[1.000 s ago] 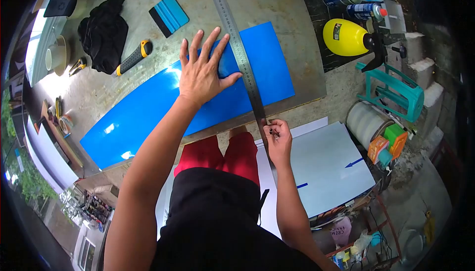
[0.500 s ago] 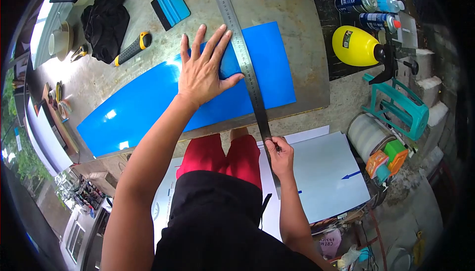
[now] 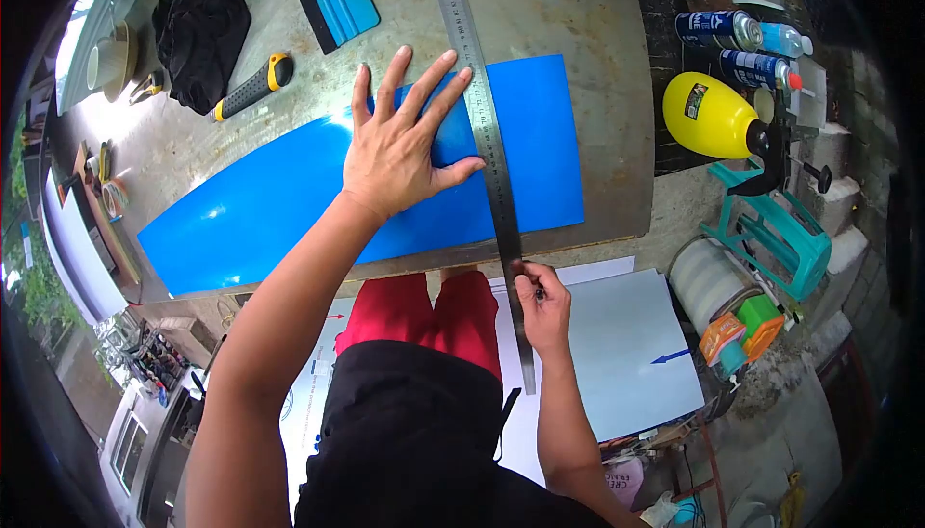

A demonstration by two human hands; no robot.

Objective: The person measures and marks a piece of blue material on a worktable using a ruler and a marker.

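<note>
A blue sheet [image 3: 241, 210] with a curved outline lies on the metal-topped table, its near side close to the table edge. Across it runs a long steel ruler [image 3: 487, 123], which sticks out past the edge towards me. My left hand [image 3: 395, 152] lies flat with fingers spread on the sheet, fingertips and thumb reaching the ruler's left side. Below the table edge, my right hand [image 3: 544, 306] is closed at the ruler's near part. A small dark end shows in its fist, too hidden to name.
Beyond the sheet lie a teal squeegee [image 3: 339, 6], a black-and-yellow cutter [image 3: 252, 87] and a black cloth [image 3: 202, 32]. At right are a yellow spray bottle [image 3: 708, 116], spray cans [image 3: 718, 29] and a green stool [image 3: 785, 239]. White sheets [image 3: 621, 355] lie below the table edge.
The whole view has shifted and turned slightly. My left hand stays spread on the sheet by the ruler. My right hand, still closed, appears a little nearer the table edge.
</note>
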